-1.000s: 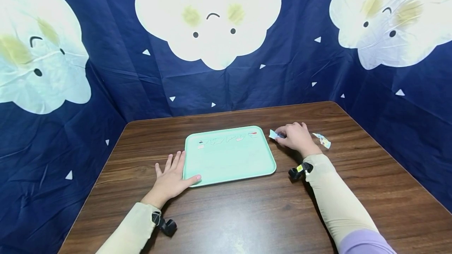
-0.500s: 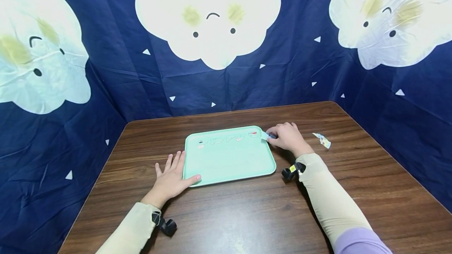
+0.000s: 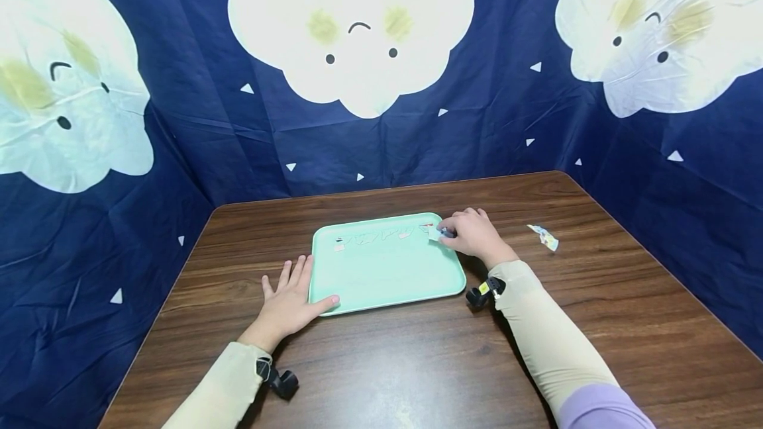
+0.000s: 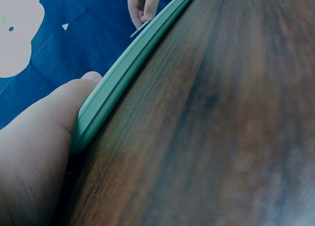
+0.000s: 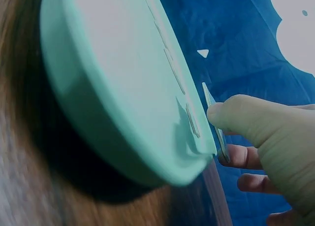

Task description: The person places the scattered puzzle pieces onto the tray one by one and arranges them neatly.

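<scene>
My right hand pinches a thin, flat, pale blue cardboard piece between thumb and fingers, over the right back corner of the mint green tray. In the right wrist view the piece is seen nearly edge-on, its fingers partly behind it. Several flat pieces lie in a row along the tray's far side, one with a red mark. My left hand lies spread at the tray's near left corner, its thumb over the rim; the left wrist view shows the thumb against the tray edge.
Another irregular printed piece lies on the brown wooden table to the right of my right hand. Behind the table hangs a dark blue cloth with white clouds. A small black camera sits on each wrist.
My right hand has moved left with the pale blue piece, from the table beside the tray to over the tray's right back corner. The left hand and tray have stayed put.
</scene>
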A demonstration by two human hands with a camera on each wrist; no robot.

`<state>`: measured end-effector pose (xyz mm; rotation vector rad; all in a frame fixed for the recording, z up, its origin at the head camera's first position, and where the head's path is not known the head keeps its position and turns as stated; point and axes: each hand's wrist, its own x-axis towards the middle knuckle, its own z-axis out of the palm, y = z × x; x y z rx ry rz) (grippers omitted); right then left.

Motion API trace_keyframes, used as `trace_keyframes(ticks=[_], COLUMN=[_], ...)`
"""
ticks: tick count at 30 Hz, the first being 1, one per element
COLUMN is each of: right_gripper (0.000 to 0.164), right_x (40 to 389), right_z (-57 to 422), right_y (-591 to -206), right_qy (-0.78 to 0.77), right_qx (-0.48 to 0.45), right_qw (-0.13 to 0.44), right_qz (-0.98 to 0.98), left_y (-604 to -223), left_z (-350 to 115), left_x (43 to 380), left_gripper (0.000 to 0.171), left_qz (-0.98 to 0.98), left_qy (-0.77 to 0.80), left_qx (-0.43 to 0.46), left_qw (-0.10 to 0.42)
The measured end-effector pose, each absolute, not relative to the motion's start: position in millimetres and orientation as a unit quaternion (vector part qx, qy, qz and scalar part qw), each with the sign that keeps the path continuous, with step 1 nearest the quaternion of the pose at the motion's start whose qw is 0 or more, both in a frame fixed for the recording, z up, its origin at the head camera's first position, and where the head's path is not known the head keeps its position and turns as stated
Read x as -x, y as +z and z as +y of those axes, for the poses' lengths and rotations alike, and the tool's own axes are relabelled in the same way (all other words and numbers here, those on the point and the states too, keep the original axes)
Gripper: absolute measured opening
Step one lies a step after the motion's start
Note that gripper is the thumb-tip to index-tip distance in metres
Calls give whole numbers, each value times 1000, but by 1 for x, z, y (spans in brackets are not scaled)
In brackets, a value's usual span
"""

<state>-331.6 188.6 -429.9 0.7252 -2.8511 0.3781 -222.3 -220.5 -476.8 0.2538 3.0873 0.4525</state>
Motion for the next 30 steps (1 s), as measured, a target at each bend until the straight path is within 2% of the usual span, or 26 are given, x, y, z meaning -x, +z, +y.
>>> trace_keyframes(ticks=[12, 30], right_gripper=[31, 24], right_x=[330, 332], right_z=[172, 165], right_y=[-427, -437], right_qy=[130, 134], right_qx=[-258, -284], right_qw=[72, 44], right_qz=[-955, -948], left_y=[-478, -477], left_z=[-222, -221], left_x=[223, 223], left_gripper=[121, 121], left_qz=[986, 987], left_qy=[145, 140], left_qx=[-83, -80], left_qw=[7, 7])
